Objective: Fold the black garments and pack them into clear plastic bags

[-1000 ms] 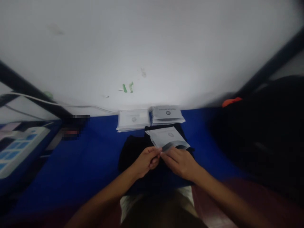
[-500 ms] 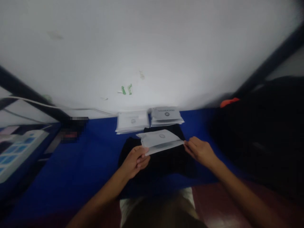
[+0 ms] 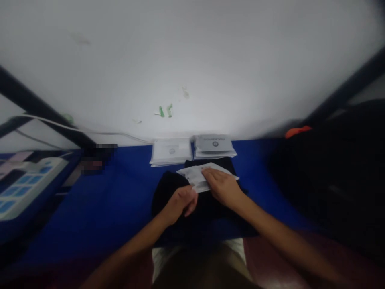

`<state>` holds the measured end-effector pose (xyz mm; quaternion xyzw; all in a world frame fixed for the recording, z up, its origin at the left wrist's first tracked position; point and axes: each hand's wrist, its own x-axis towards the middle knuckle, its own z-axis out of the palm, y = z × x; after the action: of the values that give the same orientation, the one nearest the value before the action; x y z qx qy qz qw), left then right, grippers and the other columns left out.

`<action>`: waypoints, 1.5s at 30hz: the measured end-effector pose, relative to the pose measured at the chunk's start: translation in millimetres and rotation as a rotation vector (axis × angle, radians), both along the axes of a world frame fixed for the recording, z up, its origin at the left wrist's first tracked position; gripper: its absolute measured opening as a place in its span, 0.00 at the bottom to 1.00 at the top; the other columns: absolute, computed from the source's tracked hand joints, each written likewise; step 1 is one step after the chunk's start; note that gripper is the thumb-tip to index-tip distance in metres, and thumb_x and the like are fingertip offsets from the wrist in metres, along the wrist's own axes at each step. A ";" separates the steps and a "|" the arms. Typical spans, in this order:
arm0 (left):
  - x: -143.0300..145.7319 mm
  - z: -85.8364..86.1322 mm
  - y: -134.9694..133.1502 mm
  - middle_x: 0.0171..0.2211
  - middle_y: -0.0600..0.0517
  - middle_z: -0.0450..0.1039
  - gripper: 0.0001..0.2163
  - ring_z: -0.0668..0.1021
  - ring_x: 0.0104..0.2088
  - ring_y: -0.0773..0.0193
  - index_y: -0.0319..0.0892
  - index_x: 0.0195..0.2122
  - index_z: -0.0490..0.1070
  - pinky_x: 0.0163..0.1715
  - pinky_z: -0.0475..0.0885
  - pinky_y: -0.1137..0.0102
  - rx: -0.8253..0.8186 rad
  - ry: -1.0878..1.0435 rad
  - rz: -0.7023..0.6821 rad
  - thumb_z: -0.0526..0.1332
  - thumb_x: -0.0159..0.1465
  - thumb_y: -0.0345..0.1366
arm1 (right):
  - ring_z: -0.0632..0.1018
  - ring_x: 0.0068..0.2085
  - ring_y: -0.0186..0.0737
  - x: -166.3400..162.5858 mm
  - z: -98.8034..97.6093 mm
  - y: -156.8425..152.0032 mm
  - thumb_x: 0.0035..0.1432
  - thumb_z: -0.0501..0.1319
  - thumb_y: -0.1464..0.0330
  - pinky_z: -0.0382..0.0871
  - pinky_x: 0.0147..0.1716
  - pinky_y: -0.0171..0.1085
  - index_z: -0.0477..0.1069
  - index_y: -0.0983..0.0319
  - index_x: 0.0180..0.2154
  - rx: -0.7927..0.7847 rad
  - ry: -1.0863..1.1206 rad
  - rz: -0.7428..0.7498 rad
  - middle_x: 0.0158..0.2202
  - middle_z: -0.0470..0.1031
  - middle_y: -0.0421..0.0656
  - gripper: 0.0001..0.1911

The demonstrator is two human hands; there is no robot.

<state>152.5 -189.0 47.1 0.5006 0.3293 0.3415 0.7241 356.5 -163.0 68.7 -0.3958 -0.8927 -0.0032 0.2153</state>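
Blue tabletop [image 3: 120, 192] against white wall [image 3: 228, 60]

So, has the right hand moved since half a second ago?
Yes, the right hand has moved left, judged against the unmoved right-hand packet stack.

Plastic-looking film is observed on the white packet [image 3: 195, 176]; matt finish is noted on black cloth [image 3: 170, 185] and blue tabletop [image 3: 120, 192].

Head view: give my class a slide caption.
Right hand on a white packet, left hand at its corner, black cloth beneath.
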 end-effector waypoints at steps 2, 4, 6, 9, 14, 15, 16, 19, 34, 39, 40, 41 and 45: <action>-11.4 -0.3 -4.1 0.20 0.55 0.64 0.20 0.65 0.18 0.71 0.40 0.29 0.67 0.20 0.58 0.75 0.242 0.214 -0.053 0.60 0.62 0.55 | 0.77 0.54 0.49 4.0 17.3 2.4 0.53 0.51 0.81 0.72 0.53 0.46 0.67 0.67 0.57 0.061 0.021 0.007 0.53 0.76 0.55 0.29; -23.8 -1.2 -8.3 0.26 0.52 0.69 0.15 0.70 0.25 0.67 0.41 0.32 0.70 0.26 0.63 0.74 0.485 0.442 -0.103 0.63 0.62 0.49 | 0.74 0.57 0.48 10.9 33.0 9.2 0.54 0.50 0.81 0.70 0.56 0.46 0.65 0.65 0.59 0.158 0.053 -0.040 0.56 0.74 0.52 0.31; -34.7 -3.4 -11.9 0.33 0.50 0.72 0.10 0.72 0.33 0.63 0.43 0.35 0.72 0.34 0.66 0.71 0.712 0.609 -0.141 0.65 0.62 0.44 | 0.70 0.61 0.48 17.3 40.1 25.1 0.56 0.50 0.81 0.66 0.59 0.46 0.64 0.63 0.61 0.237 0.072 -0.117 0.60 0.70 0.50 0.31; -46.5 -7.0 -15.8 0.43 0.47 0.72 0.09 0.72 0.44 0.56 0.43 0.38 0.73 0.46 0.66 0.63 0.931 0.738 -0.214 0.66 0.61 0.41 | 0.67 0.63 0.50 22.8 27.1 65.0 0.60 0.49 0.81 0.61 0.61 0.48 0.65 0.68 0.60 0.244 0.034 -0.211 0.61 0.68 0.53 0.27; -60.1 -4.0 -19.6 0.56 0.45 0.67 0.17 0.68 0.56 0.49 0.45 0.45 0.71 0.55 0.64 0.55 1.001 0.871 -0.318 0.69 0.57 0.40 | 0.64 0.64 0.56 27.2 -22.8 124.1 0.64 0.51 0.74 0.51 0.64 0.55 0.59 0.75 0.63 0.065 -0.245 -0.298 0.62 0.64 0.61 0.27; -62.8 -2.6 -19.9 0.57 0.46 0.66 0.18 0.67 0.57 0.49 0.45 0.46 0.70 0.55 0.64 0.55 1.001 0.889 -0.338 0.70 0.56 0.39 | 0.60 0.66 0.58 28.0 -30.5 129.4 0.65 0.52 0.68 0.48 0.64 0.59 0.55 0.74 0.65 0.030 -0.276 -0.292 0.65 0.60 0.62 0.30; -65.3 -1.3 -20.1 0.59 0.46 0.65 0.20 0.67 0.58 0.49 0.46 0.47 0.70 0.56 0.63 0.54 1.000 0.904 -0.358 0.70 0.55 0.38 | 0.55 0.68 0.61 28.8 -36.7 132.6 0.66 0.51 0.61 0.45 0.63 0.64 0.50 0.73 0.67 0.001 -0.296 -0.284 0.67 0.54 0.61 0.34; -70.6 1.5 -20.1 0.62 0.48 0.63 0.21 0.67 0.59 0.49 0.47 0.50 0.69 0.58 0.63 0.54 0.988 0.920 -0.392 0.69 0.54 0.33 | 0.44 0.69 0.70 30.0 -47.4 133.9 0.63 0.47 0.44 0.40 0.57 0.74 0.39 0.62 0.70 -0.042 -0.323 -0.270 0.71 0.41 0.56 0.44; -67.6 6.0 -8.1 0.44 0.48 0.78 0.12 0.80 0.43 0.58 0.43 0.50 0.70 0.44 0.75 0.63 0.964 1.032 -0.084 0.51 0.71 0.37 | 0.54 0.68 0.61 0.0 0.0 79.9 0.61 0.53 0.44 0.46 0.64 0.60 0.51 0.65 0.67 -0.274 -0.086 -0.037 0.68 0.54 0.57 0.44; -63.7 6.7 1.0 0.44 0.48 0.78 0.12 0.80 0.43 0.59 0.42 0.49 0.69 0.43 0.75 0.64 1.044 1.026 0.094 0.49 0.72 0.37 | 0.75 0.53 0.55 -29.9 0.6 -15.0 0.59 0.62 0.63 0.71 0.51 0.50 0.58 0.70 0.62 -0.464 -0.040 0.141 0.55 0.72 0.59 0.34; -64.3 7.4 2.0 0.44 0.48 0.78 0.12 0.80 0.44 0.59 0.42 0.49 0.69 0.44 0.75 0.64 1.058 1.014 0.107 0.49 0.72 0.37 | 0.76 0.52 0.54 -26.1 -2.9 -26.2 0.58 0.59 0.71 0.72 0.51 0.49 0.59 0.71 0.62 -0.483 -0.066 0.118 0.54 0.73 0.59 0.30; -65.9 8.0 2.4 0.44 0.48 0.78 0.12 0.80 0.43 0.59 0.42 0.49 0.69 0.43 0.75 0.64 1.068 1.004 0.111 0.50 0.72 0.37 | 0.76 0.52 0.52 -18.2 -6.6 -34.4 0.57 0.56 0.77 0.72 0.51 0.48 0.60 0.71 0.61 -0.494 -0.087 0.094 0.52 0.74 0.58 0.29; -79.9 8.5 -0.1 0.42 0.49 0.77 0.11 0.79 0.42 0.61 0.45 0.50 0.69 0.42 0.74 0.66 1.037 0.976 0.017 0.52 0.71 0.37 | 0.78 0.50 0.48 41.2 -14.9 -48.0 0.53 0.49 0.84 0.71 0.50 0.46 0.67 0.66 0.55 -0.540 -0.063 -0.076 0.50 0.76 0.54 0.29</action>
<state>72.6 -189.1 55.5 0.8738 0.4151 0.1965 0.1598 397.8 -211.0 53.8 -0.4718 -0.8520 0.2145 0.0741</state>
